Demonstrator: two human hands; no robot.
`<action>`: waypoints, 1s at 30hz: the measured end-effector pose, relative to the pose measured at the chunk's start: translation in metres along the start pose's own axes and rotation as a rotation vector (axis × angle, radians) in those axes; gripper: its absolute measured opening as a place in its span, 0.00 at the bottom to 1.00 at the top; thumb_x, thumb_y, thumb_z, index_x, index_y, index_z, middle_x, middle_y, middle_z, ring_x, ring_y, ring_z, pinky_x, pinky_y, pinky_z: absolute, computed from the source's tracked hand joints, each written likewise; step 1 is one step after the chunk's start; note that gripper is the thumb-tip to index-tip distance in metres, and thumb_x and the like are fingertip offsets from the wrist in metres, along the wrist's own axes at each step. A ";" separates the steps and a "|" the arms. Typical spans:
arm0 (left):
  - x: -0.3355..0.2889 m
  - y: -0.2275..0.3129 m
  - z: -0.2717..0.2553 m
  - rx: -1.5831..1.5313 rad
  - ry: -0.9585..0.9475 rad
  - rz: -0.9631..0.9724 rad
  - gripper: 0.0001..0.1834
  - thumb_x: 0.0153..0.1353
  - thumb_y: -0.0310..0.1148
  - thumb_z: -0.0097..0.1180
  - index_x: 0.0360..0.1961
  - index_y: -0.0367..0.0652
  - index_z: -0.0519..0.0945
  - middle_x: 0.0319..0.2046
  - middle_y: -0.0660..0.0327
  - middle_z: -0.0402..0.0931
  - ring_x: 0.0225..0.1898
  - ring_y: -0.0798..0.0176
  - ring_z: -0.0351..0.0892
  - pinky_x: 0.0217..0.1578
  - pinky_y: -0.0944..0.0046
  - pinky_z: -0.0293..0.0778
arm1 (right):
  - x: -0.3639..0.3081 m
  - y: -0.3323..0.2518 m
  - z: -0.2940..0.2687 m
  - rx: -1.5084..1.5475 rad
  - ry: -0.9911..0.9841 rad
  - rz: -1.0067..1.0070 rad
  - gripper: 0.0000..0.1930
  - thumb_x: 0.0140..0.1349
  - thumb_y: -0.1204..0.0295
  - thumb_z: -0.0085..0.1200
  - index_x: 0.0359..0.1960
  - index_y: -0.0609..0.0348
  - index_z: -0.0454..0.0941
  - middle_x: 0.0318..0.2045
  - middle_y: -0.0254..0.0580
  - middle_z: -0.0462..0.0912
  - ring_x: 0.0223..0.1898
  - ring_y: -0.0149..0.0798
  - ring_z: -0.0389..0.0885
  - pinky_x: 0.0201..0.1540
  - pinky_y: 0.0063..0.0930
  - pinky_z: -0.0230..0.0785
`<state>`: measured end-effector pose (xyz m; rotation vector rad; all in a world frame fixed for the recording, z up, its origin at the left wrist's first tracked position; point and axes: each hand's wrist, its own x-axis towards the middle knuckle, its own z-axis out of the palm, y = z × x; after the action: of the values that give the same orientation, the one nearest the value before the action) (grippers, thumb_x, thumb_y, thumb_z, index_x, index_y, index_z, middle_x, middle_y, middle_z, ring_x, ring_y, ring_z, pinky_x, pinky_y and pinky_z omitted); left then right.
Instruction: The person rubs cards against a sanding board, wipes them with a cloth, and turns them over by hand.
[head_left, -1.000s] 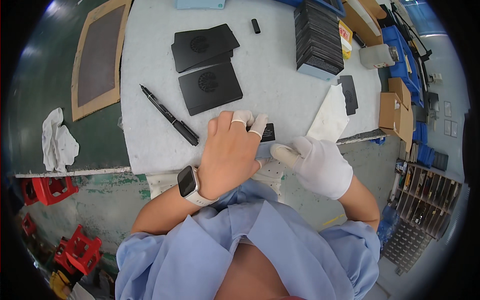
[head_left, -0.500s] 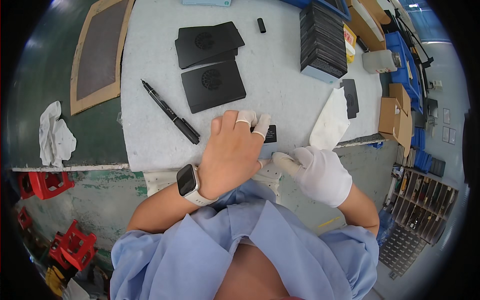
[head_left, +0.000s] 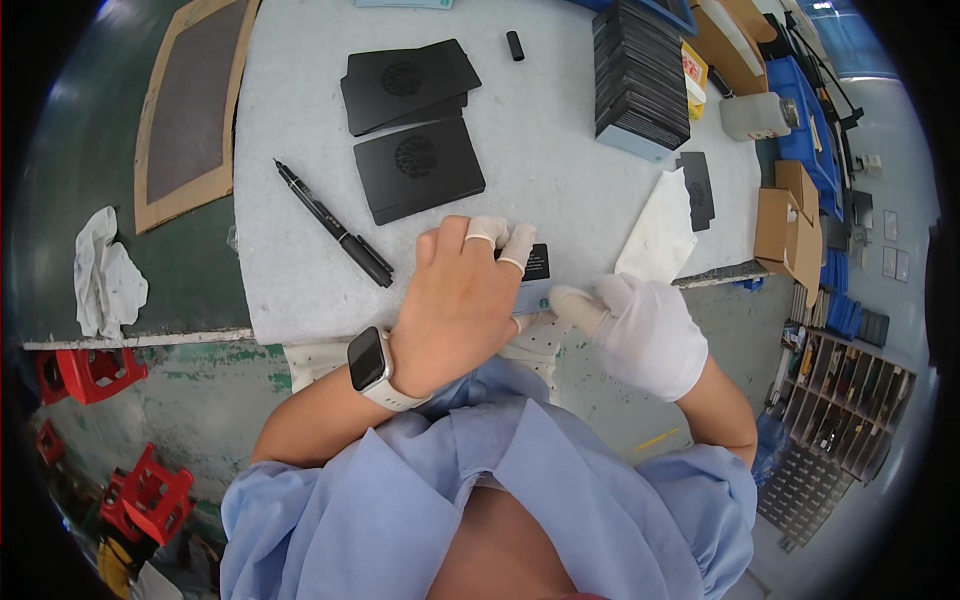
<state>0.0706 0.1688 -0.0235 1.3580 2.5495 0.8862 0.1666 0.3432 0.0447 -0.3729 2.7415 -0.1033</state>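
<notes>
My left hand, with pale finger cots and a watch at the wrist, is closed on a small light-blue and black card at the table's near edge. Its fingers cover the card's left part. My right hand wears a white glove with a cot over one fingertip. That fingertip is just right of the card, and the other fingers are curled; whether they hold anything is hidden. Farther up lie a neat pile of black cards and a fanned pile of black cards. An uncapped black marker rests to the left.
A tall row of packed black cards stands at the far right. Near it are a white cloth, loose black cards, a plastic bottle and a cardboard box. The marker cap lies at the back.
My right hand's covered fingertip has moved slightly away from the card, baring more of its blue corner. My left hand keeps its grip. The whole view has shifted a little.
</notes>
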 end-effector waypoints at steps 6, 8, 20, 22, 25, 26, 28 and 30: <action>-0.002 0.002 0.001 0.040 -0.015 -0.016 0.38 0.35 0.41 0.72 0.52 0.42 0.75 0.40 0.58 0.69 0.46 0.53 0.64 0.44 0.55 0.60 | -0.005 -0.002 0.003 0.077 0.149 0.032 0.16 0.55 0.72 0.51 0.47 0.47 0.76 0.30 0.39 0.75 0.27 0.42 0.78 0.23 0.35 0.70; -0.002 0.002 0.001 0.050 -0.030 -0.035 0.39 0.35 0.42 0.72 0.52 0.43 0.75 0.40 0.58 0.69 0.45 0.53 0.64 0.44 0.55 0.59 | 0.001 -0.004 0.002 0.071 0.005 0.017 0.14 0.56 0.72 0.51 0.44 0.48 0.77 0.29 0.40 0.76 0.28 0.43 0.78 0.23 0.35 0.70; -0.003 0.002 0.002 0.042 -0.003 -0.024 0.39 0.35 0.41 0.73 0.53 0.44 0.74 0.40 0.58 0.68 0.45 0.54 0.64 0.43 0.56 0.59 | -0.004 0.002 -0.002 0.084 0.022 -0.061 0.14 0.50 0.74 0.53 0.40 0.48 0.78 0.25 0.39 0.73 0.26 0.43 0.77 0.21 0.36 0.69; -0.002 0.002 0.001 0.059 -0.014 -0.037 0.39 0.35 0.42 0.73 0.53 0.44 0.74 0.41 0.58 0.68 0.45 0.54 0.64 0.43 0.56 0.59 | -0.003 0.002 -0.001 0.107 0.083 -0.043 0.14 0.49 0.74 0.53 0.40 0.48 0.78 0.25 0.39 0.72 0.25 0.43 0.76 0.21 0.36 0.69; -0.001 0.002 0.000 0.071 -0.022 -0.023 0.39 0.35 0.43 0.73 0.52 0.44 0.75 0.40 0.58 0.68 0.45 0.54 0.64 0.43 0.56 0.59 | 0.001 -0.002 0.005 0.137 0.140 -0.032 0.14 0.48 0.74 0.54 0.40 0.48 0.78 0.25 0.39 0.72 0.25 0.42 0.76 0.21 0.36 0.68; -0.002 0.002 0.000 0.072 -0.023 -0.023 0.39 0.35 0.43 0.73 0.52 0.44 0.75 0.40 0.58 0.68 0.45 0.54 0.64 0.43 0.56 0.59 | 0.003 -0.003 0.007 0.144 0.134 -0.045 0.14 0.48 0.74 0.54 0.40 0.49 0.77 0.25 0.39 0.72 0.25 0.42 0.76 0.21 0.36 0.68; -0.003 0.001 0.002 0.062 0.006 -0.014 0.38 0.35 0.44 0.73 0.51 0.44 0.76 0.39 0.58 0.68 0.45 0.54 0.64 0.43 0.57 0.59 | -0.002 0.002 0.000 0.119 0.069 -0.048 0.14 0.48 0.73 0.54 0.40 0.49 0.77 0.25 0.38 0.72 0.25 0.42 0.76 0.22 0.36 0.68; -0.004 0.001 0.003 0.074 0.000 -0.019 0.38 0.35 0.44 0.73 0.51 0.44 0.76 0.39 0.58 0.68 0.45 0.53 0.64 0.43 0.56 0.59 | -0.002 0.005 -0.003 0.093 0.003 -0.053 0.14 0.48 0.73 0.54 0.40 0.49 0.77 0.25 0.38 0.72 0.25 0.42 0.76 0.22 0.35 0.68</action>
<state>0.0746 0.1677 -0.0261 1.3505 2.6153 0.7969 0.1663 0.3482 0.0474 -0.4195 2.7182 -0.2438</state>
